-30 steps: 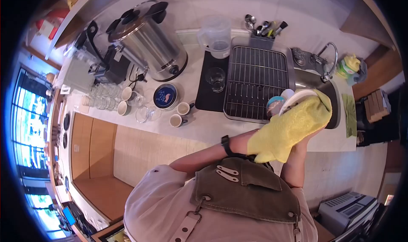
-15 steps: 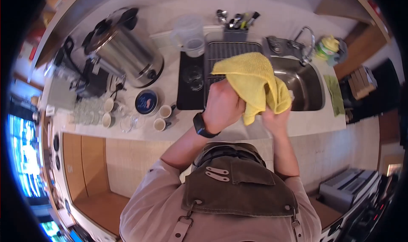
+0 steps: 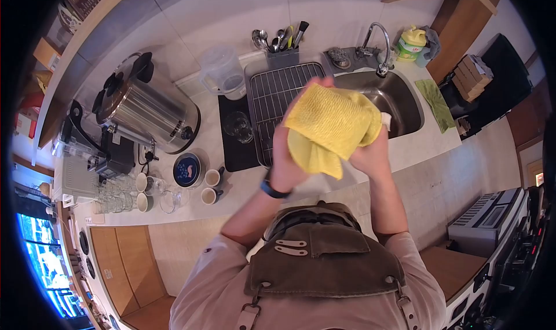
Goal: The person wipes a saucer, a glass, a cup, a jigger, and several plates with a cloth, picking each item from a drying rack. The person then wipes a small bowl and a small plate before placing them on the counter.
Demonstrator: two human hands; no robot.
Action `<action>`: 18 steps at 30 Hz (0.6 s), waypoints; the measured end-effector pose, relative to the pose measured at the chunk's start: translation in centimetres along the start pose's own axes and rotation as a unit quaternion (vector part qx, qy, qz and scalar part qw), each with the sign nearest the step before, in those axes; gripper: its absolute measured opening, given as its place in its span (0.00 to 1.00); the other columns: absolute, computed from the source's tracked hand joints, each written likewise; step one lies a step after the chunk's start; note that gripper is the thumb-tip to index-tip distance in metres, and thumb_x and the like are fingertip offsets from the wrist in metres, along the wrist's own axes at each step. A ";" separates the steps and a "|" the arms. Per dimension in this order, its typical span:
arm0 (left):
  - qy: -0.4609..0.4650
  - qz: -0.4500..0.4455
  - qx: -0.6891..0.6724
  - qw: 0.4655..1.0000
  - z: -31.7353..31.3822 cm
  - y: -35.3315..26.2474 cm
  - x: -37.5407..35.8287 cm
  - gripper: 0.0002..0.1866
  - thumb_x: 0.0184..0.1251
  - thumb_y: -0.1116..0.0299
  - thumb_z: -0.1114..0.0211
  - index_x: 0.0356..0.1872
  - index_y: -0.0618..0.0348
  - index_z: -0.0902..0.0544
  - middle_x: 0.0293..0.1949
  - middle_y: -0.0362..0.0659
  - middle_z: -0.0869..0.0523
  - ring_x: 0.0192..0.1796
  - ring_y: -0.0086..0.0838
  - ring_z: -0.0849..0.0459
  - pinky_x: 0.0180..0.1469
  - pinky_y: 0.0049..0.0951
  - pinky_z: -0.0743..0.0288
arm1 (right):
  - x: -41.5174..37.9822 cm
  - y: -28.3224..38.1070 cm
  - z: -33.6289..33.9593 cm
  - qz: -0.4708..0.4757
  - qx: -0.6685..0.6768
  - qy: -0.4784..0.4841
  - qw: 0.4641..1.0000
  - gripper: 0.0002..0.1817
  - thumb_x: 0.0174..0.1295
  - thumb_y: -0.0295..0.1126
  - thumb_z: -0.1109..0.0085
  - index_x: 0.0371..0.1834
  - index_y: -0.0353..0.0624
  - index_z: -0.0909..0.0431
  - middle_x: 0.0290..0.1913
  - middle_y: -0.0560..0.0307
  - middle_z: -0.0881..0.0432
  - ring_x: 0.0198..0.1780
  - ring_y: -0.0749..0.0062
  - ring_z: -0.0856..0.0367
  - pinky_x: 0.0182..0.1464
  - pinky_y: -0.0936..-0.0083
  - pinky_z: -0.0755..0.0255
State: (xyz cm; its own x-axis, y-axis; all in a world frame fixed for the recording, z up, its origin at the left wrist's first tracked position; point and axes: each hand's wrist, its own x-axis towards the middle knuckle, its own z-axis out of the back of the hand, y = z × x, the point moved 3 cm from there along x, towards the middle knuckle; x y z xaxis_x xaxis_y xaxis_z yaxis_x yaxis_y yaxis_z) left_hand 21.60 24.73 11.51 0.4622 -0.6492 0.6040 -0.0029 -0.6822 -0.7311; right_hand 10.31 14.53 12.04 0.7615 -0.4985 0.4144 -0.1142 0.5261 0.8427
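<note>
A yellow cleaning cloth (image 3: 333,118) hangs in folds between my two hands, close over the front of the sink and the drying rack. My left hand (image 3: 285,159) is closed on its left side, with fingertips showing at the cloth's upper edge. From the lower right, my right hand (image 3: 372,156) grips the cloth's other side. Beside the right fingers a small white piece (image 3: 386,120) peeks out; I cannot tell what it belongs to, as the cloth hides the rest. Behind the cloth lie the wire drying rack (image 3: 278,89) and the metal sink (image 3: 399,101).
Left of the rack, a glass (image 3: 238,126) lies on a black mat (image 3: 231,153). Mugs (image 3: 211,195), several glasses (image 3: 116,194), a blue-patterned round item (image 3: 188,169) and a steel urn (image 3: 150,110) stand further left. A green cloth (image 3: 435,105) lies right of the sink.
The camera view has shifted, so the counter sits lower and to the left. The cloth's draped peak has folded down, and my left hand has turned and moved to the cloth's left side.
</note>
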 end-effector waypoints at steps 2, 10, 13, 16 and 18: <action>-0.172 -0.049 -0.089 0.980 -1.9 1.6 -1.3 0.44 0.63 0.71 0.27 0.77 0.58 0.43 0.75 0.56 0.35 0.73 0.42 0.31 0.73 0.41 0.33 | 0.5 0.6 -2.2 0.053 0.091 -0.082 0.991 0.28 0.54 0.29 0.24 0.58 0.36 0.23 0.52 0.52 0.15 0.51 0.69 0.15 0.53 0.73 0.22; 0.131 0.137 0.091 0.978 4.6 -3.0 0.2 0.41 0.63 0.73 0.29 0.76 0.59 0.40 0.72 0.59 0.29 0.71 0.42 0.27 0.71 0.41 0.31 | -2.1 -1.8 -2.9 0.105 -0.033 0.085 0.990 0.33 0.57 0.29 0.29 0.65 0.35 0.30 0.59 0.50 0.20 0.60 0.62 0.20 0.64 0.69 0.29; 0.329 0.206 0.276 0.879 3.8 -6.6 0.9 0.40 0.61 0.69 0.28 0.74 0.66 0.35 0.69 0.56 0.25 0.68 0.38 0.22 0.69 0.36 0.30 | -1.2 -0.1 -2.7 0.043 0.085 0.202 0.975 0.35 0.55 0.33 0.24 0.65 0.37 0.29 0.57 0.50 0.19 0.59 0.61 0.19 0.62 0.68 0.26; -0.025 0.008 0.076 0.997 0.7 -5.9 -0.3 0.31 0.75 0.63 0.41 0.73 0.70 0.35 0.67 0.59 0.23 0.66 0.41 0.20 0.68 0.37 0.27 | -0.4 -0.2 -3.3 0.069 0.171 0.075 0.980 0.37 0.50 0.31 0.20 0.64 0.37 0.28 0.58 0.51 0.18 0.58 0.63 0.17 0.60 0.67 0.24; -0.241 -0.085 -0.061 0.965 -0.5 -4.2 -2.5 0.29 0.81 0.60 0.47 0.73 0.71 0.39 0.66 0.66 0.27 0.67 0.47 0.23 0.70 0.45 0.30 | -1.7 -5.1 -7.7 -0.004 0.305 -0.002 0.952 0.40 0.50 0.30 0.19 0.66 0.38 0.30 0.60 0.51 0.19 0.60 0.63 0.18 0.62 0.67 0.25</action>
State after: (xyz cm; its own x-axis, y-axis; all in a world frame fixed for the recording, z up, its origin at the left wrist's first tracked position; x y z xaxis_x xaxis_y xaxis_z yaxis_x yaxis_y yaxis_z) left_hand 20.02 29.09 13.25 0.8243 -0.3127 0.4719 0.0179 -0.8187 -0.5739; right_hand 14.54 18.04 4.40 0.7611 -0.5050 0.4071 -0.4586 0.0247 0.8883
